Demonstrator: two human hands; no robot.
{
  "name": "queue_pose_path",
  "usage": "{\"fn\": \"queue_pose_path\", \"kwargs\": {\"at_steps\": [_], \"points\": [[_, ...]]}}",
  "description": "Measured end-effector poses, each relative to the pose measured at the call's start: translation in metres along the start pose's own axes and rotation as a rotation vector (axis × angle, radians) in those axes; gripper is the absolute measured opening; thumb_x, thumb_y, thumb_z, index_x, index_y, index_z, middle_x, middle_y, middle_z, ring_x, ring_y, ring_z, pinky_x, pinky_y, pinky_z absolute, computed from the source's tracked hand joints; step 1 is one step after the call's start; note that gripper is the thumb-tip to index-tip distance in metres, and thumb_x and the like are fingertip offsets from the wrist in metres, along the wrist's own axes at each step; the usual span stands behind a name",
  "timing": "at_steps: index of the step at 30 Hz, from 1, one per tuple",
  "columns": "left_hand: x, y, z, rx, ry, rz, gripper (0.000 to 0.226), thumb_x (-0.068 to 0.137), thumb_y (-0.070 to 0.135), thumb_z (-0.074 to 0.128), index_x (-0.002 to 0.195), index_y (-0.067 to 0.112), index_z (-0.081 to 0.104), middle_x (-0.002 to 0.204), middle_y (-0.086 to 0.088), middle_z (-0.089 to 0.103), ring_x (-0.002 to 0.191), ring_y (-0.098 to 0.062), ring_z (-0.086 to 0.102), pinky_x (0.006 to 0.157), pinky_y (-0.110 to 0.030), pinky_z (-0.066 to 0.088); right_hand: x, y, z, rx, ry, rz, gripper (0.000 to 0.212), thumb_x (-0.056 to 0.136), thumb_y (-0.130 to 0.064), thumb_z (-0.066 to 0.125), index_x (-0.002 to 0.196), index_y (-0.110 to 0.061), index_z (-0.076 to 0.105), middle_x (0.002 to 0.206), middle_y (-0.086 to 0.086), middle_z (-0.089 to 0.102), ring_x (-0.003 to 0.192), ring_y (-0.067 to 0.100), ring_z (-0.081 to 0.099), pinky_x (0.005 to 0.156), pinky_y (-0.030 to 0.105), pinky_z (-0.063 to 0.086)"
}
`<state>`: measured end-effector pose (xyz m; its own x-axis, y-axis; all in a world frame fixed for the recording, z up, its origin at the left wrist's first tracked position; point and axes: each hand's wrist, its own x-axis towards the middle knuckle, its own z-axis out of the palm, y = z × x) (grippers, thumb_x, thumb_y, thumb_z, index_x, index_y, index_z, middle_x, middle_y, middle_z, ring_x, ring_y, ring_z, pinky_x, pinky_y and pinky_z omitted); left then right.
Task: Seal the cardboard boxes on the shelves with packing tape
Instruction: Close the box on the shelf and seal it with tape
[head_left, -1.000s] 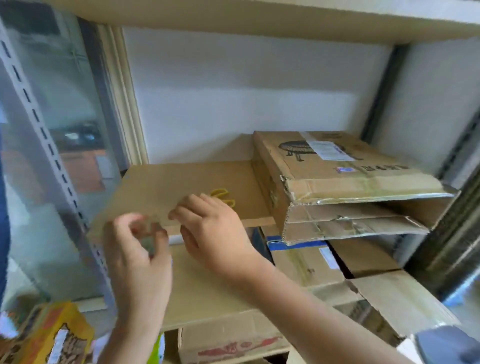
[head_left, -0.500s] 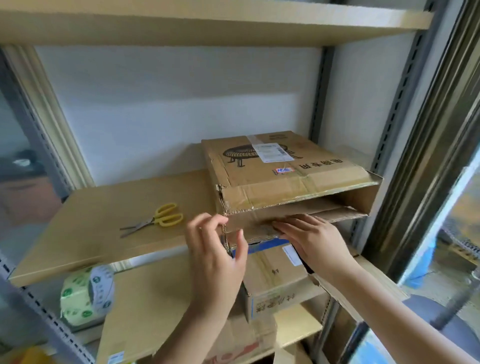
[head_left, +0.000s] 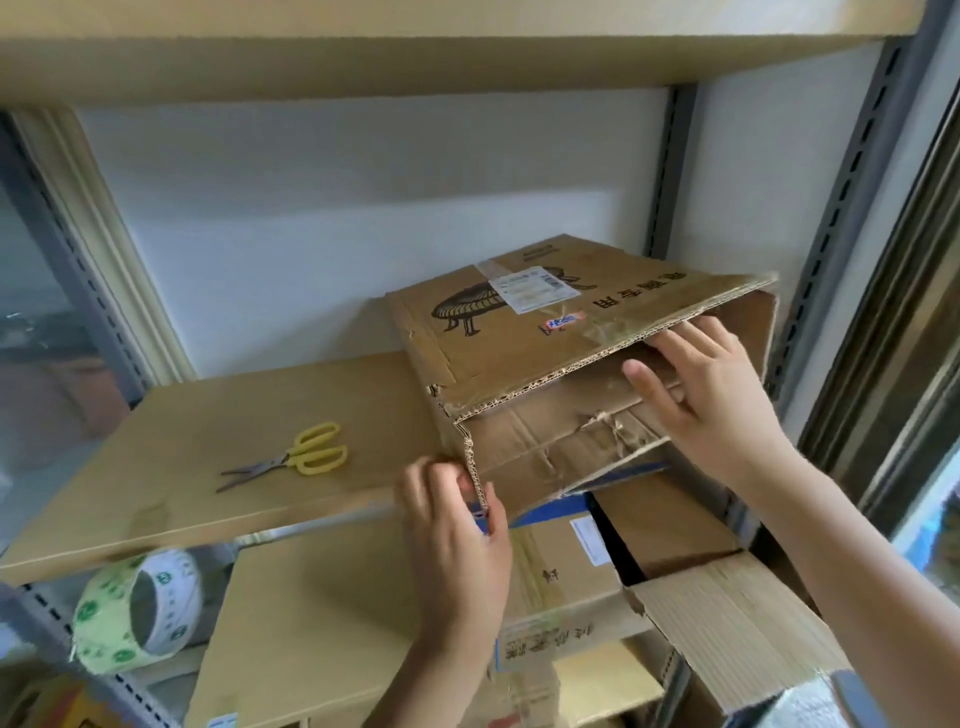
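Corrugated cardboard box (head_left: 524, 374) (creased, flaps agape), left hand (head_left: 457, 525) pinching its corner, right hand (head_left: 711, 395) flat inside.

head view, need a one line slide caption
Left hand grips the open cardboard box corner, right hand reaches inside; scissors and tape roll nearby.

Yellow-handled scissors (head_left: 291, 457) on shelf board (head_left: 156, 467)

One open brown cardboard box (head_left: 524, 332) with a printed label is sitting at the centre of the frame. One pair of yellow-handled scissors (head_left: 296, 457) is lying left of centre. One roll of green-printed packing tape (head_left: 137, 608) is showing at lower left. Two bare hands, the left hand (head_left: 457, 535) and the right hand (head_left: 711, 395), are touching the box. At least three more cardboard boxes (head_left: 561, 571) are sitting along the bottom.
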<state>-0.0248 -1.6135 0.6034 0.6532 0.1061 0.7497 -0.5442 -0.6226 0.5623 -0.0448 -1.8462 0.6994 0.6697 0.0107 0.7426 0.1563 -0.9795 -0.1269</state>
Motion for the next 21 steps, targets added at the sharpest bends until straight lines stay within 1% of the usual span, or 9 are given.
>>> {"fn": "queue_pose_path", "kwargs": {"at_steps": [2, 4, 7, 9, 11, 15, 17, 19, 21], "points": [[-0.004, 0.003, 0.008, 0.028, -0.028, 0.065, 0.040, 0.072, -0.010, 0.069, 0.104, 0.012, 0.060, 0.125, -0.009, 0.047, 0.109, -0.031, 0.052, 0.089, -0.039, 0.049, 0.008, 0.001, 0.003, 0.055, -0.034, -0.030, 0.049, 0.100, -0.050, 0.040, 0.130, -0.016, 0.057, 0.129, -0.001, 0.059, 0.118, 0.026, 0.050, 0.100, 0.041, 0.042], [-0.003, 0.004, 0.015, 0.073, -0.095, 0.178, 0.058, 0.071, -0.016, 0.060, 0.119, 0.015, 0.067, 0.139, -0.010, 0.044, 0.127, -0.032, 0.047, 0.102, -0.045, 0.045, 0.012, -0.004, 0.005, 0.196, -0.065, -0.036, 0.050, 0.099, -0.050, 0.041, 0.131, -0.015, 0.056, 0.131, -0.002, 0.058, 0.122, 0.021, 0.050, 0.102, 0.031, 0.041], [0.012, -0.006, 0.024, 0.043, -0.158, 0.194, 0.046, 0.081, -0.001, 0.048, 0.123, 0.011, 0.065, 0.139, -0.004, 0.055, 0.142, -0.024, 0.037, 0.110, -0.047, 0.040, 0.018, -0.013, 0.014, 0.174, -0.082, -0.127, 0.048, 0.101, -0.047, 0.037, 0.129, -0.015, 0.059, 0.121, -0.002, 0.064, 0.116, 0.020, 0.052, 0.097, 0.028, 0.040], [0.027, -0.013, 0.019, 0.012, -0.139, 0.147, 0.039, 0.086, 0.008, 0.044, 0.120, 0.008, 0.064, 0.133, -0.002, 0.060, 0.137, -0.019, 0.043, 0.105, -0.045, 0.045, 0.017, -0.013, 0.022, 0.094, -0.065, -0.179, 0.046, 0.102, -0.045, 0.035, 0.123, -0.015, 0.062, 0.106, -0.003, 0.066, 0.101, 0.021, 0.053, 0.091, 0.029, 0.037], [0.041, -0.011, 0.008, 0.019, -0.069, 0.178, 0.030, 0.090, 0.013, 0.053, 0.117, 0.007, 0.063, 0.127, -0.003, 0.060, 0.125, -0.020, 0.052, 0.102, -0.041, 0.047, 0.015, -0.008, 0.028, 0.074, -0.061, -0.168, 0.045, 0.102, -0.045, 0.034, 0.121, -0.016, 0.062, 0.101, -0.004, 0.066, 0.094, 0.022, 0.053, 0.087, 0.028, 0.034], [0.068, 0.024, 0.001, 0.018, -0.038, 0.312, 0.035, 0.091, 0.027, 0.063, 0.121, 0.009, 0.062, 0.117, -0.003, 0.058, 0.109, -0.018, 0.056, 0.095, -0.028, 0.045, 0.007, 0.007, 0.036, 0.065, -0.083, -0.147, 0.042, 0.102, -0.044, 0.038, 0.125, -0.017, 0.061, 0.114, -0.004, 0.065, 0.107, 0.023, 0.055, 0.094, 0.032, 0.039], [0.082, 0.036, 0.008, 0.047, -0.023, 0.321, 0.039, 0.090, 0.027, 0.066, 0.126, 0.011, 0.060, 0.118, -0.005, 0.054, 0.109, -0.020, 0.055, 0.094, -0.030, 0.046, -0.006, 0.016, 0.036, 0.058, 0.108, -0.078, 0.029, 0.100, -0.032, 0.050, 0.110, -0.014, 0.069, 0.106, -0.002, 0.067, 0.099, 0.022, 0.059, 0.088, 0.031, 0.043], [0.094, 0.041, 0.016, 0.110, 0.005, 0.305, 0.045, 0.088, 0.027, 0.069, 0.128, 0.012, 0.057, 0.121, -0.008, 0.049, 0.111, -0.024, 0.053, 0.094, -0.034, 0.046, -0.024, 0.029, 0.033, 0.086, 0.423, 0.171, 0.019, 0.098, -0.023, 0.056, 0.096, -0.008, 0.067, 0.097, 0.004, 0.064, 0.087, 0.022, 0.057, 0.078, 0.027, 0.039], [0.098, 0.041, 0.021, 0.189, 0.030, 0.297, 0.050, 0.084, 0.026, 0.071, 0.129, 0.011, 0.055, 0.122, -0.010, 0.047, 0.111, -0.026, 0.051, 0.093, -0.037, 0.046, -0.033, 0.038, 0.028, 0.253, 0.579, 0.495, 0.023, 0.096, -0.026, 0.059, 0.109, -0.008, 0.060, 0.111, 0.006, 0.055, 0.096, 0.023, 0.057, 0.082, 0.030, 0.045]]}}
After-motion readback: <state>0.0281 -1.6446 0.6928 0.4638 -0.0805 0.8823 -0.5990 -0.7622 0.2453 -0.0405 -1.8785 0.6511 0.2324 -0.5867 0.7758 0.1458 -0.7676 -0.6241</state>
